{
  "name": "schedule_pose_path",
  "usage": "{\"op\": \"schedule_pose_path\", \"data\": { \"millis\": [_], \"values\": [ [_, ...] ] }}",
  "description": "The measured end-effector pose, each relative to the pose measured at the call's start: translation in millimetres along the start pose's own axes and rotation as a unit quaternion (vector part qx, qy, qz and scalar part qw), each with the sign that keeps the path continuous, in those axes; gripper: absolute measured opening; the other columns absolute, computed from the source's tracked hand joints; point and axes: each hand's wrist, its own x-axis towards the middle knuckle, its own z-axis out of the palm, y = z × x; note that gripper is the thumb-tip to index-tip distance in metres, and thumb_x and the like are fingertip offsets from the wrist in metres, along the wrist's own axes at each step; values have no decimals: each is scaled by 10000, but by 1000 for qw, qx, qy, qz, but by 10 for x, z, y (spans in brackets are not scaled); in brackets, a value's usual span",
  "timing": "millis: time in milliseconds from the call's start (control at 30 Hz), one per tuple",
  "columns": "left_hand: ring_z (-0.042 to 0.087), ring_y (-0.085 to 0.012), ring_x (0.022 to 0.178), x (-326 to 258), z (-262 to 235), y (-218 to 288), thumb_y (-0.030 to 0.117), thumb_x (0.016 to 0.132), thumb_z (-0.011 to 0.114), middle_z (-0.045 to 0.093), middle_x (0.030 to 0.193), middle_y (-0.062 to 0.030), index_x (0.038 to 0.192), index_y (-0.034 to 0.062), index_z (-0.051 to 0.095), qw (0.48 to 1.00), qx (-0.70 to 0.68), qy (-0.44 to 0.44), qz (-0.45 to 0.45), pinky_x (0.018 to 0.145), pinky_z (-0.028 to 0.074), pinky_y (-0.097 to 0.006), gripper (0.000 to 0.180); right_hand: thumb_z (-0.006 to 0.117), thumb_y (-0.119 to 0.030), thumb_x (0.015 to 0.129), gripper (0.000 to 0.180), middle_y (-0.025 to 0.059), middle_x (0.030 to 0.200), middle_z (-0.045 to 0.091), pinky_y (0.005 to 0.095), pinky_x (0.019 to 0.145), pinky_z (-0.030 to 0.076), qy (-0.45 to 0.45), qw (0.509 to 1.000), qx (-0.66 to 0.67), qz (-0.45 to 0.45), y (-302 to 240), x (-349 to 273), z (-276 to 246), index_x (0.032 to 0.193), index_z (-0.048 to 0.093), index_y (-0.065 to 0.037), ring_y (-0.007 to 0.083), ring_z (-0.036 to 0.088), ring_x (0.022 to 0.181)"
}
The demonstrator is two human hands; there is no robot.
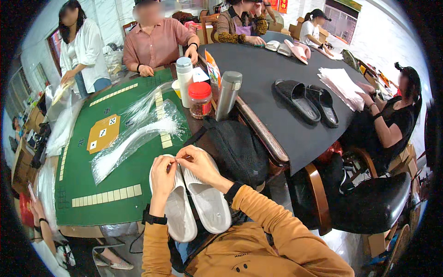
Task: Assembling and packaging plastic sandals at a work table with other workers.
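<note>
Orange sleeves, both hands meeting over a pair of white slippers point(194, 198).

Left hand point(162, 173) and right hand point(199, 164) each pinch at the slippers' far ends, near edge of the green table point(92, 184); fingertips pressed together, likely on a thin tie, too small to confirm. Judged: fastening the pair; next needs a steady pull.

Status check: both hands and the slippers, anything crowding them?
Left hand and right hand pinch together at the toes of the white slippers. Black bag close on the right. Clear plastic ties bag to the left.
</note>
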Motion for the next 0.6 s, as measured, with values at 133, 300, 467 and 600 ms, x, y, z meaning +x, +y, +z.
{"op": "schedule_pose_path", "data": {
  "millis": [133,300,467,600],
  "values": [
    [590,-273,801,9,5,34,14,820,681,625,867,-107,859,6,651,1000,3,0,9,694,491,-363,50,683,-25,895,90,48,1013,626,267,820,532,15,1000,20,6,95,6,12,973,672,20,116,625,923],
    [580,-283,798,2,-7,-3,16,817,681,620,852,-108,853,10,647,1000,2,7,5,710,477,-377,50,690,-56,880,83,56,975,619,279,773,514,48,997,62,-8,128,27,54,939,684,2,138,612,883],
    [578,-286,794,-2,3,-10,15,815,681,617,842,-109,852,11,645,1000,3,7,0,710,473,-382,51,702,-86,859,78,63,933,625,292,725,495,81,993,80,-27,94,15,48,895,697,-17,164,599,840],
    [587,-288,813,1,-2,0,13,815,681,626,859,-110,865,8,652,1000,10,-4,6,728,483,-380,59,687,-29,886,81,50,1023,608,267,789,529,26,999,17,-26,52,-6,15,953,677,16,123,618,919]
  ]
}}
